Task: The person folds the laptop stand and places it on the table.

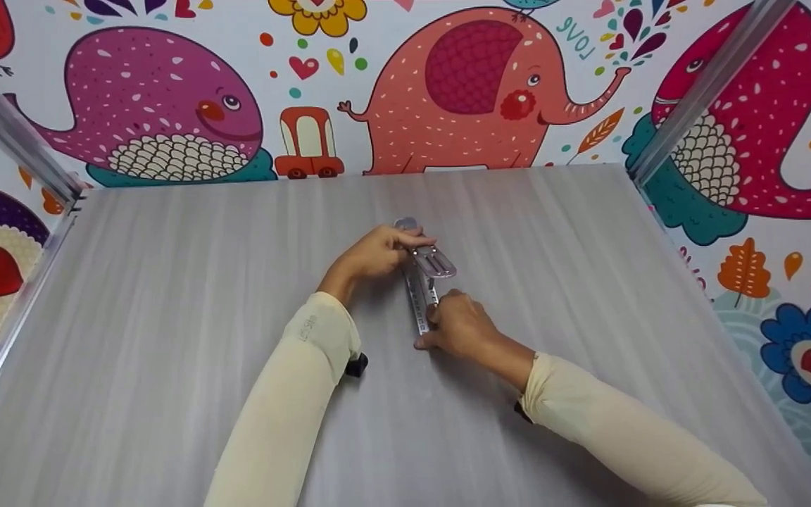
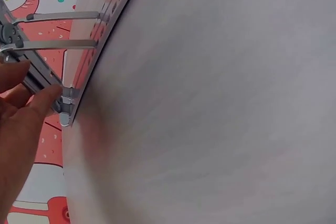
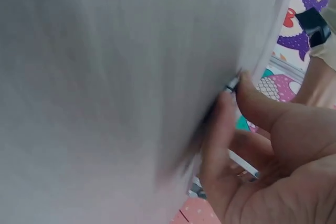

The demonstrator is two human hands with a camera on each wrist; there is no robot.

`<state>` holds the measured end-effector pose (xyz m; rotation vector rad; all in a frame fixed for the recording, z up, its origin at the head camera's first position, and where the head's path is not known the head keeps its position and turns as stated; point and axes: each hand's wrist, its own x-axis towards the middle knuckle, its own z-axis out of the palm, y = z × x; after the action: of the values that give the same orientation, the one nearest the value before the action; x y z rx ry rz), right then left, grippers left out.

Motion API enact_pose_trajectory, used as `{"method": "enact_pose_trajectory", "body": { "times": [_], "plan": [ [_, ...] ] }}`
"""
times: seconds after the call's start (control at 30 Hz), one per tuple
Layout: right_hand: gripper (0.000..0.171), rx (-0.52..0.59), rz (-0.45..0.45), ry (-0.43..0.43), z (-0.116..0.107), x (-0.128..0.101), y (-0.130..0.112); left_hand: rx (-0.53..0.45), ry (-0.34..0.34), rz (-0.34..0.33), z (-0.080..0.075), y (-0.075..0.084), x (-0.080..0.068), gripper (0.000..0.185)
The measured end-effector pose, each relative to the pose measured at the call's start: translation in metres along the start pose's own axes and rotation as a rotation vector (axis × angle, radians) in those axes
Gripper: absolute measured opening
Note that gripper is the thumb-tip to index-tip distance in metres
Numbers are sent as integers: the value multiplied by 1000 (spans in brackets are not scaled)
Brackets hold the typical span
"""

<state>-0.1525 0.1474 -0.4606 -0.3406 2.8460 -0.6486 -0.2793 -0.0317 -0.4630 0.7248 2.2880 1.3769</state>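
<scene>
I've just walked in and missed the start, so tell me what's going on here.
A person is handling a hinged metal piece, possibly a folding stand, with both bare hands at a grey table. The left hand grips its upper arm near the far end, while the right hand pinches the near end of its long base rail. The piece is partly open: the upper arm tilts up off the base rail, with two thin struts between them.
</scene>
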Motion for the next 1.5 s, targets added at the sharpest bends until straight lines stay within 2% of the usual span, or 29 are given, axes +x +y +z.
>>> {"method": "enact_pose_trajectory", "body": {
  "times": [0.1,0.27,0.67,0.83,0.93,1.0,1.07,1.13,1.2,1.27,1.33,1.37,1.43,1.5],
  "plan": [
    [35,-13,-17,-17,-2,-1,3,-5,8,-7,1,0,0,56],
    [24,50,-26,-20,0,-2,7,0,5,-2,2,0,-1,55],
    [24,58,-71,30,7,-3,4,-22,11,-16,2,0,2,54],
    [29,40,-140,-3,2,1,9,-33,57,-58,6,1,1,57],
    [26,74,-183,-58,-8,5,19,-62,119,-100,11,4,-3,60],
    [22,149,-170,-91,-16,8,28,-89,180,-148,17,7,-9,61],
    [20,269,-124,-106,-24,12,37,-85,273,-197,21,11,-17,58],
    [25,485,-41,-131,-29,16,44,-80,372,-266,25,15,-26,51],
    [30,745,58,-163,-33,20,49,-150,432,-336,28,19,-35,44],
    [30,999,168,-198,-34,26,53,-339,431,-378,31,23,-43,41],
    [31,1195,263,-224,-35,31,55,-579,389,-404,35,28,-49,42],
    [33,1260,300,-233,-35,33,55,-702,366,-421,37,30,-52,42],
    [34,1351,348,-243,-33,37,55,-888,333,-435,40,33,-55,44],
    [35,1403,376,-246,-31,41,54,-990,324,-441,43,35,-57,47]
  ]
}}
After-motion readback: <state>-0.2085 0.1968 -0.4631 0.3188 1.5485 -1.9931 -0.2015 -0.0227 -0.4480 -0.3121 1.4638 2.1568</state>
